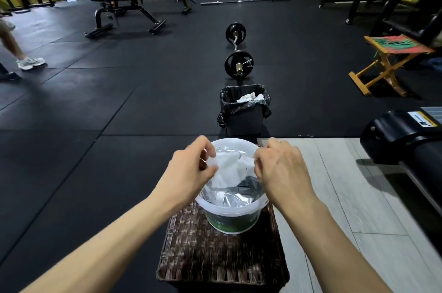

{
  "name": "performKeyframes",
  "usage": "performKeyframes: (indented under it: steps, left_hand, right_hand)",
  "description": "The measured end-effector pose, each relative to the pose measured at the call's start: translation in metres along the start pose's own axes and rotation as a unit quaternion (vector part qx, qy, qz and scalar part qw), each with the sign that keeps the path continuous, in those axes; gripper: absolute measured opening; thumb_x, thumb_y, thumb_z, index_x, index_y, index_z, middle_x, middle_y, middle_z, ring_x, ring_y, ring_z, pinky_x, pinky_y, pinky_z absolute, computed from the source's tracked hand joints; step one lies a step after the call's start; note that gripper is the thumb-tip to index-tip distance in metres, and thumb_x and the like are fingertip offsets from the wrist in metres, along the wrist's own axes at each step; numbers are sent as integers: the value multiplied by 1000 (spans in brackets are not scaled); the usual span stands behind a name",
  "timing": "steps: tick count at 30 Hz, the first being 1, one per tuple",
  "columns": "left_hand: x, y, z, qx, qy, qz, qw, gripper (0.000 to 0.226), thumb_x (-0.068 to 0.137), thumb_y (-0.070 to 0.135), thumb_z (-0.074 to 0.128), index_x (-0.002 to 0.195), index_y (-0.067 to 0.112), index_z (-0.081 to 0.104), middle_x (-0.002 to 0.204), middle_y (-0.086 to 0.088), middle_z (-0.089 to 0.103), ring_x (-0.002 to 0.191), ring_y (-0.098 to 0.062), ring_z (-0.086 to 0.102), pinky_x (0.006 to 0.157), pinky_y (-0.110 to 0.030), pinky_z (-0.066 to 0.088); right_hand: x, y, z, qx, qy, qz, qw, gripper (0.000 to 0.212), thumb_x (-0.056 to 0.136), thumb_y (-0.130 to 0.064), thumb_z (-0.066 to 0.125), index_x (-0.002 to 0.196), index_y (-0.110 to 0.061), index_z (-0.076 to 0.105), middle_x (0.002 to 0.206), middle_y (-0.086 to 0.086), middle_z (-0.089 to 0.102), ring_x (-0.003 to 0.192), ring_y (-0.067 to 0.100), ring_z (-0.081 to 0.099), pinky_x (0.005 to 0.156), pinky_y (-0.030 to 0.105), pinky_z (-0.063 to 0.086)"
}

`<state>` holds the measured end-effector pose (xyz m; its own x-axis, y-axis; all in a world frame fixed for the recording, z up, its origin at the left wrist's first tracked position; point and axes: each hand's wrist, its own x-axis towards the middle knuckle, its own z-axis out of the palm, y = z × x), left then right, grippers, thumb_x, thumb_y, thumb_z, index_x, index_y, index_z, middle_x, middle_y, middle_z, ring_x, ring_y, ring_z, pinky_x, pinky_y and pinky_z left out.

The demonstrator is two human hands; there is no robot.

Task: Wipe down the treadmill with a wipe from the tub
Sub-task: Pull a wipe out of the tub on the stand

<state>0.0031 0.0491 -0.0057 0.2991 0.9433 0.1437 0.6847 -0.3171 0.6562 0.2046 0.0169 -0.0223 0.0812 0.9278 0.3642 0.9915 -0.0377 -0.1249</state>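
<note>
Fingers of left hand (pixel 191 168) and right hand (pixel 278 166) each pinch the wipe (pixel 229 169) over the open tub (pixel 233 216) at the wicker stand's (pixel 215 257) far edge; extraction step; next, tear free, carry to treadmill (pixel 404 139).

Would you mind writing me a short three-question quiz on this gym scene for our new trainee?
1. True or false: both hands grip the wipe above the tub.
2. What does the tub stand on? A) the rubber floor B) a woven wicker stand C) the folding stool
3. What lies inside the lined bin beyond the tub?

Key
1. True: the left hand and right hand each pinch an edge of it.
2. B, the wicker stand.
3. Crumpled white wipes or paper.
</note>
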Motion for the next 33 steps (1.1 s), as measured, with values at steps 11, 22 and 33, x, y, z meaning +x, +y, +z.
performKeyframes:
  steps: [11, 22, 33]
  left_hand:
    - [-4, 2, -4, -172, 92, -12, 981, 13, 91, 10, 73, 92, 23, 74, 78, 7, 73, 68, -4, 63, 69, -17, 52]
    - [-4, 0, 4, -131, 89, -44, 986, 15, 99, 24, 64, 89, 28, 74, 77, 10, 75, 79, -11, 72, 82, -40, 58]
    - [0, -10, 3, -119, 91, -96, 984, 32, 99, 37, 62, 73, 20, 67, 72, 4, 70, 74, -20, 68, 77, -43, 58]
  right_hand:
    - [0, -11, -11, 274, -102, 76, 953, 15, 95, -20, 49, 86, -20, 61, 93, -2, 67, 92, 25, 60, 80, 36, 45]
    - [1, 11, -14, 519, -35, 233, 822, 5, 86, -17, 80, 83, -18, 76, 72, -1, 75, 64, 9, 71, 59, 17, 49]
    - [3, 28, -16, 415, -32, 202, 886, 42, 96, -44, 63, 75, -9, 72, 71, 9, 67, 61, 12, 52, 59, 29, 43]
